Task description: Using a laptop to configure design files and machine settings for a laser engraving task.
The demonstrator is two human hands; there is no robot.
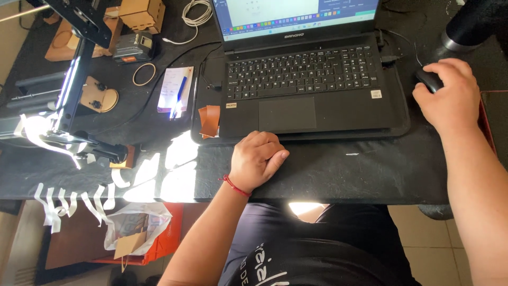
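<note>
1. Laptop screen [296, 16]: top centre, above the black laptop keyboard [301, 71]; pale window with a dark blue bar and a row of small coloured icons along its lower edge.
2. Sticker [376, 94]: small white square, just right of the keyboard's lower right corner.
3. Label [231, 105]: small pale rectangle, just below the keyboard's lower left corner.
4. Paper slip [173, 87]: white with pink print, left of the keyboard, a blue pen lying on it.
5. Plastic bag [132, 225]: white, crumpled, holding a brown card piece, far below-left of the keyboard, under the desk [344, 169] edge.
</note>
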